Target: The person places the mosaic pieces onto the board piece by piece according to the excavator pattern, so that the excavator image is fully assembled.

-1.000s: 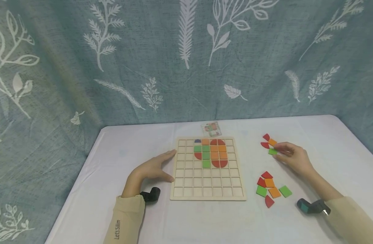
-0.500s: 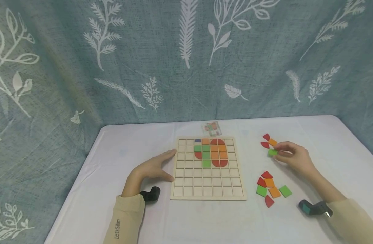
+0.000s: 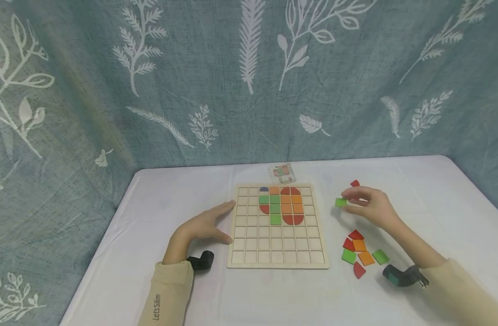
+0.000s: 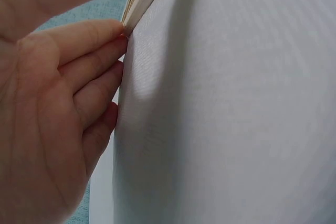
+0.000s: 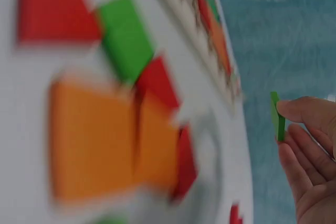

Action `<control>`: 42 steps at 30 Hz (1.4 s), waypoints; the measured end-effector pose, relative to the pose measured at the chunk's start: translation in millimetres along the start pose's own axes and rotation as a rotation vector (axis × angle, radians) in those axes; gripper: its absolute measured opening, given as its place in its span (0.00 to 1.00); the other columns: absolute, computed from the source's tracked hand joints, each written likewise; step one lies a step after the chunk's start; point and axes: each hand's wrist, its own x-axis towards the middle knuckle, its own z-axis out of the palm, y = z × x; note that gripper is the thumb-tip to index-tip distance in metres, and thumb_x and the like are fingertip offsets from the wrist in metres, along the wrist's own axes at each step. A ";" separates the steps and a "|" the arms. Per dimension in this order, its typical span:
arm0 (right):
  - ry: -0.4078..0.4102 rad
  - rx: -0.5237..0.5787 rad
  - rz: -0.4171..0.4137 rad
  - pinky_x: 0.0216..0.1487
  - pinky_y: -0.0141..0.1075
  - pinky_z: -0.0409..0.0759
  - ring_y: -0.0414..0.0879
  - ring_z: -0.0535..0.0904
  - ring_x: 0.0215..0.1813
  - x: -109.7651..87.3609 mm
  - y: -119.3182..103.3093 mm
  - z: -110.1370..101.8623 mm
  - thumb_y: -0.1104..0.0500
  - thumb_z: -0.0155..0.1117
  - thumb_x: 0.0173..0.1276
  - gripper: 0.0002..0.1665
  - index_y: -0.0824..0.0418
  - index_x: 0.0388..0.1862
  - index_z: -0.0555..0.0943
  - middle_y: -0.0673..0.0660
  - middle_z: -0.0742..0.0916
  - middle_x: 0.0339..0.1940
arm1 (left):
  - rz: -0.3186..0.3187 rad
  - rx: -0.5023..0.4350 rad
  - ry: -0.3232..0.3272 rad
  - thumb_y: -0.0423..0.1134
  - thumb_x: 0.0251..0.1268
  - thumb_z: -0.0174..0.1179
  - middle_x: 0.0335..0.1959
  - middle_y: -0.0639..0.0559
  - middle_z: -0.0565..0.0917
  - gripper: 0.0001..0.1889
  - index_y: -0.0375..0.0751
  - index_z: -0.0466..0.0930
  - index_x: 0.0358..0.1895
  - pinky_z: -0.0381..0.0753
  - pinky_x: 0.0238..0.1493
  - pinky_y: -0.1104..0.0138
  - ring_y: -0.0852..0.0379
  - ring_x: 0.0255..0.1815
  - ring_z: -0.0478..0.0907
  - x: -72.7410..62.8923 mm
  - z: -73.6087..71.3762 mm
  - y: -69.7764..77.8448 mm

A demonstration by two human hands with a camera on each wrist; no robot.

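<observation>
A wooden grid board [image 3: 275,244] lies on the white table, with green, orange, red and blue tiles set in its far part. My left hand [image 3: 204,224] rests at the board's left edge, fingers and thumb spread along it; in the left wrist view the fingertips [image 4: 122,27] touch the board's side. My right hand [image 3: 373,206] pinches a green square tile [image 3: 341,202] between thumb and fingers, held up right of the board. In the right wrist view that tile [image 5: 277,116] is seen nearly edge-on. A red piece [image 3: 355,183] shows behind the right hand, which hides other pieces there.
Nearer to me on the right lies a loose group of pieces: orange squares [image 3: 366,258], green squares [image 3: 349,256] and red quarter-rounds [image 3: 359,270]. A small pattern card [image 3: 282,173] lies beyond the board's far edge. A blue-green leaf-print curtain [image 3: 232,90] hangs behind the table.
My right hand has lifted the green square tile off the table and carried it left toward the board. The left hand has stayed at the board's edge.
</observation>
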 end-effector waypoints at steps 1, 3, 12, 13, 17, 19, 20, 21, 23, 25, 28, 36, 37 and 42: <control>-0.008 0.006 -0.008 0.50 0.35 0.78 0.44 0.81 0.47 2.1 -5.6 3.5 0.63 0.69 0.55 0.19 0.67 0.47 0.80 0.62 0.84 0.45 | -0.001 -0.002 0.000 0.45 0.38 0.74 0.73 0.41 0.52 0.54 0.39 0.51 0.72 0.48 0.71 0.49 0.42 0.73 0.46 -0.1 0.0 0.0; -0.025 0.024 -0.027 0.50 0.37 0.78 0.51 0.81 0.49 6.4 -16.6 11.1 0.64 0.69 0.55 0.19 0.67 0.47 0.80 0.62 0.84 0.45 | -0.001 -0.004 0.001 0.45 0.38 0.74 0.73 0.41 0.52 0.54 0.39 0.51 0.72 0.48 0.71 0.49 0.42 0.73 0.46 -0.1 0.0 -0.4; -0.114 0.166 -0.112 0.51 0.39 0.79 0.53 0.80 0.50 22.1 -57.7 55.1 0.64 0.71 0.52 0.19 0.66 0.45 0.81 0.60 0.85 0.45 | -0.004 -0.011 -0.004 0.45 0.38 0.74 0.73 0.41 0.52 0.54 0.39 0.51 0.72 0.48 0.71 0.50 0.42 0.73 0.45 -0.2 0.4 0.3; -0.122 0.185 -0.123 0.51 0.40 0.79 0.53 0.80 0.50 23.4 -61.0 60.9 0.64 0.71 0.52 0.19 0.67 0.44 0.81 0.60 0.85 0.45 | -0.001 -0.012 -0.005 0.45 0.39 0.74 0.73 0.41 0.52 0.54 0.39 0.51 0.72 0.48 0.71 0.49 0.42 0.73 0.45 -0.2 0.3 0.2; -0.142 0.193 -0.167 0.51 0.42 0.80 0.52 0.81 0.49 26.6 -72.6 83.2 0.63 0.72 0.51 0.18 0.65 0.42 0.82 0.59 0.85 0.43 | 0.000 -0.008 -0.010 0.45 0.39 0.74 0.73 0.42 0.52 0.54 0.39 0.51 0.72 0.48 0.71 0.50 0.43 0.73 0.45 0.1 0.1 0.2; -0.151 0.189 -0.182 0.51 0.42 0.80 0.52 0.81 0.47 27.7 -77.9 93.5 0.62 0.73 0.51 0.18 0.64 0.42 0.83 0.58 0.86 0.42 | 0.004 0.000 -0.012 0.45 0.39 0.74 0.73 0.42 0.52 0.54 0.39 0.51 0.72 0.48 0.71 0.50 0.42 0.73 0.45 0.0 0.0 0.0; -0.155 0.181 -0.195 0.51 0.42 0.80 0.52 0.81 0.47 28.1 -80.2 98.3 0.62 0.73 0.50 0.17 0.64 0.41 0.83 0.58 0.86 0.41 | 0.002 0.000 -0.011 0.45 0.39 0.74 0.73 0.42 0.52 0.54 0.40 0.51 0.72 0.48 0.71 0.50 0.43 0.73 0.45 -0.1 0.0 -0.1; -0.160 0.176 -0.207 0.50 0.41 0.80 0.51 0.81 0.47 28.8 -82.2 102.9 0.62 0.73 0.50 0.17 0.63 0.41 0.83 0.57 0.86 0.41 | 0.001 -0.004 -0.012 0.45 0.39 0.74 0.73 0.42 0.52 0.54 0.40 0.51 0.72 0.48 0.71 0.50 0.43 0.73 0.45 -0.1 0.0 0.0; -0.182 0.183 -0.231 0.51 0.40 0.80 0.51 0.81 0.47 30.3 -85.7 111.3 0.64 0.72 0.50 0.16 0.63 0.40 0.83 0.57 0.86 0.40 | 0.005 -0.004 -0.009 0.45 0.39 0.74 0.73 0.42 0.52 0.54 0.39 0.51 0.72 0.48 0.71 0.50 0.43 0.73 0.45 -0.3 0.0 0.0; -0.206 0.196 -0.261 0.51 0.39 0.80 0.51 0.81 0.48 32.1 -86.9 118.6 0.65 0.72 0.50 0.15 0.63 0.40 0.83 0.57 0.86 0.41 | 0.006 -0.004 -0.007 0.45 0.39 0.74 0.73 0.42 0.52 0.54 0.39 0.51 0.72 0.48 0.71 0.50 0.43 0.73 0.46 -0.4 -0.2 0.1; -0.238 0.212 -0.286 0.52 0.39 0.79 0.51 0.80 0.49 33.6 -88.1 126.9 0.67 0.70 0.51 0.16 0.64 0.41 0.83 0.58 0.85 0.43 | 0.005 -0.001 -0.005 0.44 0.39 0.74 0.73 0.42 0.52 0.54 0.39 0.51 0.72 0.48 0.71 0.50 0.43 0.73 0.46 -0.8 -0.2 0.9; -0.222 0.108 -0.313 0.49 0.36 0.80 0.49 0.81 0.47 28.2 -89.2 140.3 0.66 0.70 0.52 0.13 0.62 0.39 0.83 0.56 0.86 0.42 | -0.012 0.005 -0.007 0.45 0.39 0.73 0.73 0.44 0.52 0.54 0.41 0.51 0.72 0.48 0.71 0.51 0.44 0.73 0.46 -0.6 0.7 0.5; -0.215 0.081 -0.333 0.49 0.37 0.80 0.49 0.82 0.47 27.7 -88.7 141.6 0.65 0.70 0.52 0.13 0.62 0.38 0.83 0.55 0.87 0.41 | -0.013 0.008 -0.008 0.45 0.39 0.73 0.73 0.44 0.52 0.54 0.42 0.51 0.72 0.48 0.71 0.51 0.44 0.74 0.46 -0.5 0.5 0.4; -0.216 -0.010 -0.371 0.55 0.44 0.76 0.48 0.80 0.50 25.6 -86.1 145.9 0.65 0.69 0.54 0.11 0.59 0.38 0.84 0.51 0.87 0.40 | -0.007 0.015 -0.011 0.44 0.39 0.73 0.73 0.43 0.52 0.53 0.42 0.51 0.72 0.48 0.71 0.51 0.44 0.74 0.46 -0.4 -0.2 0.2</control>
